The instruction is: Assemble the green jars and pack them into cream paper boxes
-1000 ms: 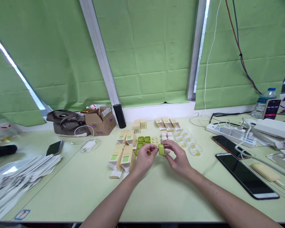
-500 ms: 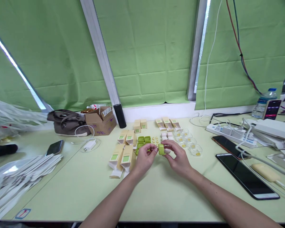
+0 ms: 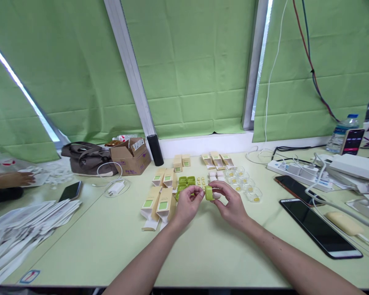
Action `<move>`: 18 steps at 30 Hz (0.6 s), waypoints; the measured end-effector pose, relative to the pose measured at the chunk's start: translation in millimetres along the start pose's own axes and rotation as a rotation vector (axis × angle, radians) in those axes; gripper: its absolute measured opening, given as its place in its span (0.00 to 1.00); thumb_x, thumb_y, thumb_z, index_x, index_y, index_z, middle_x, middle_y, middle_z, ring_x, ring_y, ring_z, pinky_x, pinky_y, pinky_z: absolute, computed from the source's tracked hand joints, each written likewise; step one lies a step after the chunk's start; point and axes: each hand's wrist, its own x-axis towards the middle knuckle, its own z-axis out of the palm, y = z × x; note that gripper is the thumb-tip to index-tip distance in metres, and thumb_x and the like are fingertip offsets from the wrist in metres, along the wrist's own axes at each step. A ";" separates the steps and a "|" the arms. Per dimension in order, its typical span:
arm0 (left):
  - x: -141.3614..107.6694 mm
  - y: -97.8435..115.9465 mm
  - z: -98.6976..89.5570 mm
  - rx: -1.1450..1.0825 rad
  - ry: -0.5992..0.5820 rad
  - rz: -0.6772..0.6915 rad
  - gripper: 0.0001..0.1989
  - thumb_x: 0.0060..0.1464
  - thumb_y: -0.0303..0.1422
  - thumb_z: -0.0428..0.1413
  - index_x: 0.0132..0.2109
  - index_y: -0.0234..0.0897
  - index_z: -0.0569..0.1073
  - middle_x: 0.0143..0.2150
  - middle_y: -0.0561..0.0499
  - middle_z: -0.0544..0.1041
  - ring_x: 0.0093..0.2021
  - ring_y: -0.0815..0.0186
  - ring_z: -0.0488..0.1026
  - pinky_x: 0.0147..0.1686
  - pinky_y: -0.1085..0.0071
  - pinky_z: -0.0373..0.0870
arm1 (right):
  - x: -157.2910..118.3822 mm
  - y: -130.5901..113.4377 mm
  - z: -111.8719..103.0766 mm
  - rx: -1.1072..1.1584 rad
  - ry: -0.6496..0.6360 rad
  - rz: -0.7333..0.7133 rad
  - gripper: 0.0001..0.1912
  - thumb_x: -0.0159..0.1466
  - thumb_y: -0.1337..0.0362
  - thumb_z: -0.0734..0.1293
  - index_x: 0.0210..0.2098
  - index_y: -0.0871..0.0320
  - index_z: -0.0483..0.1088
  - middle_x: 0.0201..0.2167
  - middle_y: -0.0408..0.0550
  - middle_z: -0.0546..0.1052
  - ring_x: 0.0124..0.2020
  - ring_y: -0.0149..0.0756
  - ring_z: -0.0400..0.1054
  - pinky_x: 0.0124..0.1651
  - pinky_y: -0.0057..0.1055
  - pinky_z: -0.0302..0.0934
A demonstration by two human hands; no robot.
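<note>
In front of me my right hand (image 3: 231, 204) grips a small green square case (image 3: 208, 193) between thumb and fingers. A whitish rounded piece (image 3: 216, 196) shows under those fingers. My left hand (image 3: 188, 206) is pinched close to the case's left side; anything between its fingertips is too small to make out. Behind the left hand stand several open green cases (image 3: 182, 180), partly covered by it. Small yellow squares (image 3: 201, 180), white pieces (image 3: 216, 175) and clear cups with yellow centres (image 3: 242, 179) lie just beyond.
Open cardboard packets (image 3: 166, 205) stand left of my hands, more packets (image 3: 215, 159) behind. White strips (image 3: 33, 229) cover the left side; a co-worker's hand (image 3: 18, 178) is beyond them. Phones (image 3: 320, 227), cables and a power strip (image 3: 298, 174) lie right.
My hands and the green case have hardly moved. At far left, the raised white strips have come down onto the table, and a co-worker's hand has come into view.
</note>
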 end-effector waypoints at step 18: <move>0.5 -4.0 -2.2 -0.017 0.025 -0.009 0.14 0.56 0.42 0.65 0.36 0.34 0.77 0.34 0.48 0.78 0.34 0.66 0.73 0.37 0.71 0.70 | 1.0 -1.7 -1.3 0.027 0.016 0.013 0.18 0.68 0.68 0.68 0.56 0.51 0.72 0.53 0.54 0.77 0.51 0.45 0.77 0.54 0.47 0.79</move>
